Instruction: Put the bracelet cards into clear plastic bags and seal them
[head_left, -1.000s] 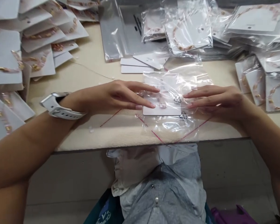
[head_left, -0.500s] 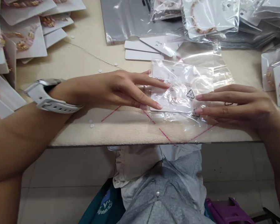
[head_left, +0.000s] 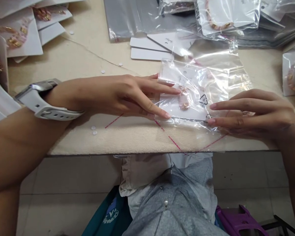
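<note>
A clear plastic bag [head_left: 218, 77] lies near the table's front edge. Inside it is a white card [head_left: 170, 108] carrying a pink and gold piece of jewelry [head_left: 184, 101], partly veiled by glare. My left hand [head_left: 135, 95], a white-strapped watch [head_left: 54, 108] on its wrist, rests stretched fingers on the bag's left side over the card. From the right, my right hand [head_left: 255, 109] touches the bag with extended fingertips near the recycling mark [head_left: 203, 99]. Both hands are open, fingers apart, though my right thumb is hidden.
Behind the bag lie loose white cards [head_left: 149, 53] and grey plastic bags [head_left: 127, 19]. Bagged jewelry cards [head_left: 228, 16] are piled at the back right, others [head_left: 291, 77] at the right edge. Carded jewelry [head_left: 22, 36] is heaped at the left. Small white discs [head_left: 94, 132] dot the table.
The bag appears flatter, and the jewelry inside shows more clearly. Both hands keep nearly the same pose on it. The camera view has shifted slightly.
</note>
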The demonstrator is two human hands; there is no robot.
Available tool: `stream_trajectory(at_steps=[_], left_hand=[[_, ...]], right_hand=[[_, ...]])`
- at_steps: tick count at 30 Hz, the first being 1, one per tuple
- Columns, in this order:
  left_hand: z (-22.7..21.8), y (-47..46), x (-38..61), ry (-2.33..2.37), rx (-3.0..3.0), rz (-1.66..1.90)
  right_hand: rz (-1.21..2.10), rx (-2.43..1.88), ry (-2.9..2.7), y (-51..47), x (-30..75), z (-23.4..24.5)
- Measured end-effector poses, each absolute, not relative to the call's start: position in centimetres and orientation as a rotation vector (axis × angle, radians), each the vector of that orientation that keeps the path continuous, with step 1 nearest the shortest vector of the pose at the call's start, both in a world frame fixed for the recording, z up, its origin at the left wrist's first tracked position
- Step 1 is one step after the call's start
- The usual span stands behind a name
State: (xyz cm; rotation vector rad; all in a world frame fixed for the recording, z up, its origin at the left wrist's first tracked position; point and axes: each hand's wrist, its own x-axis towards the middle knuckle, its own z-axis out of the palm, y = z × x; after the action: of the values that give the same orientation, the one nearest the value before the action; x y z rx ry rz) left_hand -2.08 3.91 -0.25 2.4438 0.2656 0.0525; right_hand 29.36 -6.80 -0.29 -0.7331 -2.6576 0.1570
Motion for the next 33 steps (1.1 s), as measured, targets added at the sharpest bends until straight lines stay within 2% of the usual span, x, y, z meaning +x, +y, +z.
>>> stream_trajectory(at_steps=[17,24,30,33], left_hand=[[-0.2,4.1,-1.8,0.223,2.417,-0.076],[1.3,4.5,-3.0,0.280,2.492,0.226],[1.6,1.6,-2.9,0.316,2.757,0.726],[-0.1,-0.1,-1.7,0.086,2.959,0.502]], right_hand=[[0.332,-0.642,-2.761,-6.2,29.4,-0.6],[0.353,-0.628,-2.691,-6.1,29.3,-0.7],[0.312,-0.758,-2.440,-6.2,29.0,-0.3],[0.291,-0.844,-2.358,-6.2,29.0,-0.5]])
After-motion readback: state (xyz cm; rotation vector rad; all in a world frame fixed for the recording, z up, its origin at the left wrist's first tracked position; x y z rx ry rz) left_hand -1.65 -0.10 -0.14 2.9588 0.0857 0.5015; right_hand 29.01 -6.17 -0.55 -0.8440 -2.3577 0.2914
